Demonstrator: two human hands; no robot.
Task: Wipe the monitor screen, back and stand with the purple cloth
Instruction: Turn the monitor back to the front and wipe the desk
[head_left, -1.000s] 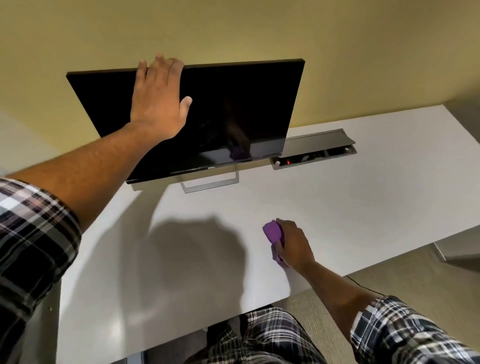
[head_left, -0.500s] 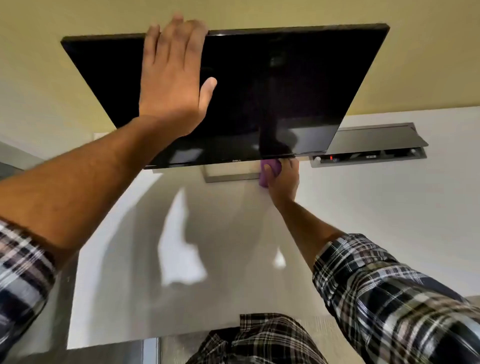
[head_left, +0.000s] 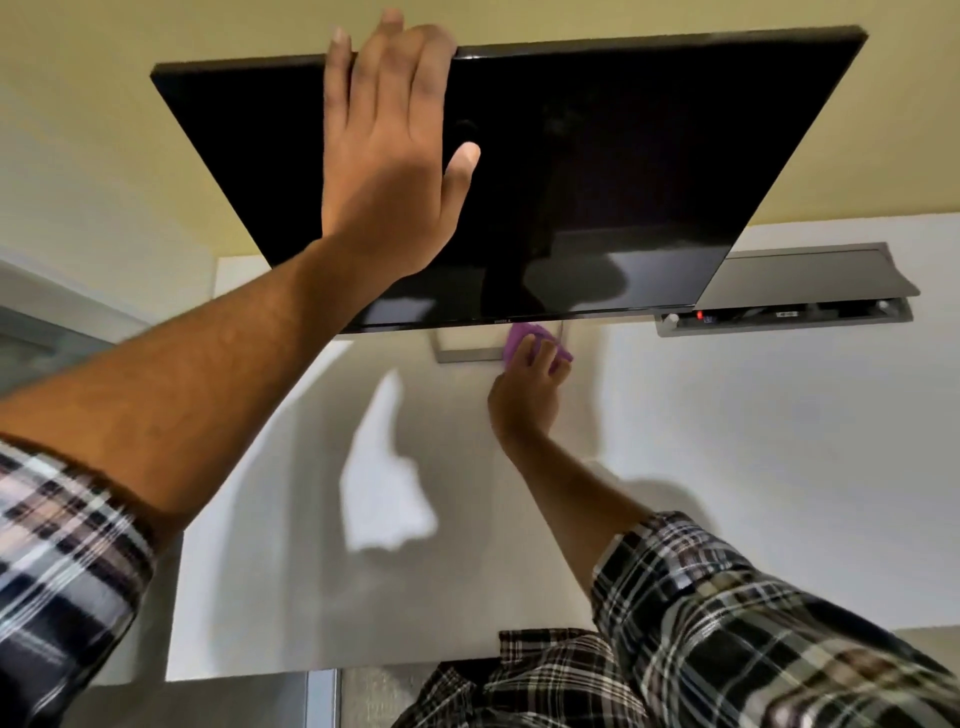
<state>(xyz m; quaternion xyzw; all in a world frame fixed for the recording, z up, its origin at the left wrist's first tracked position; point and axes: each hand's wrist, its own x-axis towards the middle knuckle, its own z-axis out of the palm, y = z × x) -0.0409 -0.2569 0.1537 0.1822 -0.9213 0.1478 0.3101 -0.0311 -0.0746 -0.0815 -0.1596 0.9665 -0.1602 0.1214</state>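
A black monitor (head_left: 613, 171) stands on a white desk, its dark screen facing me. My left hand (head_left: 389, 156) grips the monitor's top edge, fingers hooked over the top and thumb lying on the screen. Below the screen, the silver stand base (head_left: 467, 354) shows as a flat frame on the desk. My right hand (head_left: 527, 387) presses the purple cloth (head_left: 519, 338) onto the right part of that stand base, just under the screen's lower edge. Only part of the cloth shows past my fingers.
The white desk (head_left: 753, 441) runs against a yellow wall (head_left: 104, 156). A grey cable box (head_left: 800, 301) with its lid raised is set into the desk behind the monitor's right side. My plaid sleeves fill the lower corners.
My right hand carried the purple cloth from the near desk surface up to the stand base and shifted slightly right. The view moved closer to the monitor; my left hand stays on its top.
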